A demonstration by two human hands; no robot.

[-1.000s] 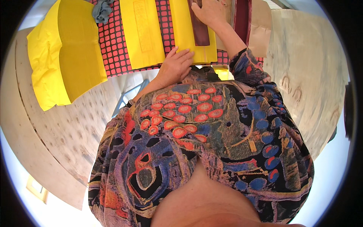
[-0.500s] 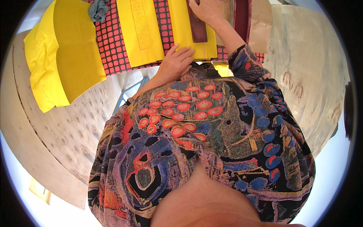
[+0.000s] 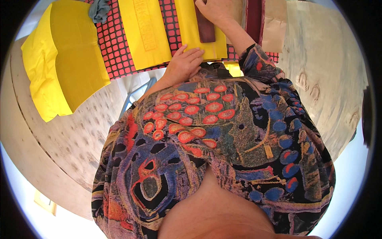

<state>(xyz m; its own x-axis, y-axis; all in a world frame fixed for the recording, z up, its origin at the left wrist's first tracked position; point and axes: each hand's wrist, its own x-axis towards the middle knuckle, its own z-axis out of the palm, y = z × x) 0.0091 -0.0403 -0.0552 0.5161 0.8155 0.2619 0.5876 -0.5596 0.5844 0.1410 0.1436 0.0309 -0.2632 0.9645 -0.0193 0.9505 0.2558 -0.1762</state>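
Observation:
My left hand (image 3: 184,63) lies flat, fingers stretched, on the near edge of a stack of yellow paper (image 3: 188,26). My right hand (image 3: 217,12) is closed at the upper end of a long, flat, dark red block (image 3: 206,32), which rests on that same paper. Its fingertips are partly cut off by the picture's top edge. Left of the stack lies another yellow paper strip (image 3: 137,38) bearing a faint reddish printed column. The underside of the block is hidden.
A red-and-black checked cloth (image 3: 117,59) covers part of the wooden table (image 3: 322,59). Large folded yellow paper (image 3: 77,51) hangs over at the left, beside a crumpled grey cloth (image 3: 99,11). To the right stand a dark red shallow tray (image 3: 254,24) and brown paper (image 3: 275,26).
The whole view has shifted slightly, so the papers sit a little higher and further left. Both hands keep their places on the paper and the block.

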